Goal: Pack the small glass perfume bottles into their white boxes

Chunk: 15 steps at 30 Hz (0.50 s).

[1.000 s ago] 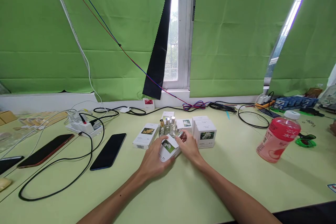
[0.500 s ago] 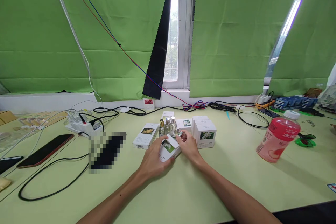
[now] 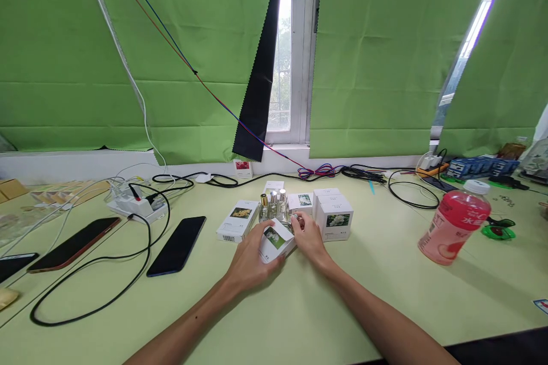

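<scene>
My left hand [image 3: 248,259] is wrapped round a small white box [image 3: 276,242] with a white flower on green printed on its face. The box lies tilted towards me. At its far right end, my right hand [image 3: 306,236] is closed in a pinch; a small shiny thing between the fingertips is too small to name. Just behind the box, several small glass bottles [image 3: 273,205] with gold and silver caps stand upright together. A white box with a yellow flower picture [image 3: 238,220] lies to the left. White cube-shaped boxes [image 3: 338,218] stand close on the right.
A pink drink bottle [image 3: 454,222] stands to the right. On the left lie a dark phone [image 3: 176,246], a second phone with a red edge [image 3: 75,245] and a looped black cable [image 3: 89,262] from a white power strip [image 3: 137,208]. Cables run along the back wall.
My right fingertips have shifted slightly right, a little away from the end of the box. My left hand and the box have hardly moved.
</scene>
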Available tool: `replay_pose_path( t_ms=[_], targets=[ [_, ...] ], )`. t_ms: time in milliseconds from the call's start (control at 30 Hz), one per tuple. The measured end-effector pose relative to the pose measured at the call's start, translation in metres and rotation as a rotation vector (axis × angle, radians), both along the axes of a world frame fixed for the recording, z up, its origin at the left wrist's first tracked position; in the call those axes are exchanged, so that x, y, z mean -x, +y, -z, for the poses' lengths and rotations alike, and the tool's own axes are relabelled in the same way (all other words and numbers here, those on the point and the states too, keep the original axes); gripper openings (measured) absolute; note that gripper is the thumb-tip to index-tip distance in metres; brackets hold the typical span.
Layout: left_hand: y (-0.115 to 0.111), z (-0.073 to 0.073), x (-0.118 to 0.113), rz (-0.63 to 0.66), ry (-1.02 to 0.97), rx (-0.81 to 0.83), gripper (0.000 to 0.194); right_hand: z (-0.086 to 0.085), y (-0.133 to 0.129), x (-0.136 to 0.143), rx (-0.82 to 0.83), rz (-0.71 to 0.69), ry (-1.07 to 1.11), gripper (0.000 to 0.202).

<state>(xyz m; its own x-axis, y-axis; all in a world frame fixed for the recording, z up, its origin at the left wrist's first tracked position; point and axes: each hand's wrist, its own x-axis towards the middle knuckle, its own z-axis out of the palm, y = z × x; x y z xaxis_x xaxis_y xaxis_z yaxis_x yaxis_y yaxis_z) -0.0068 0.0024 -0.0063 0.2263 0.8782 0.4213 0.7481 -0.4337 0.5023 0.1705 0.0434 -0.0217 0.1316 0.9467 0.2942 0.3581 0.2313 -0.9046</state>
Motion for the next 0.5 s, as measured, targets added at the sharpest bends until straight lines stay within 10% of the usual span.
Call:
replay_pose_path(
  t_ms=[500],
  targets=[
    [-0.0024, -0.0034, -0.0011, 0.004, -0.009, 0.038, 0.064, -0.0007, -0.0006, -0.0005, 0.025, -0.025, 0.006, 0.035]
  ],
)
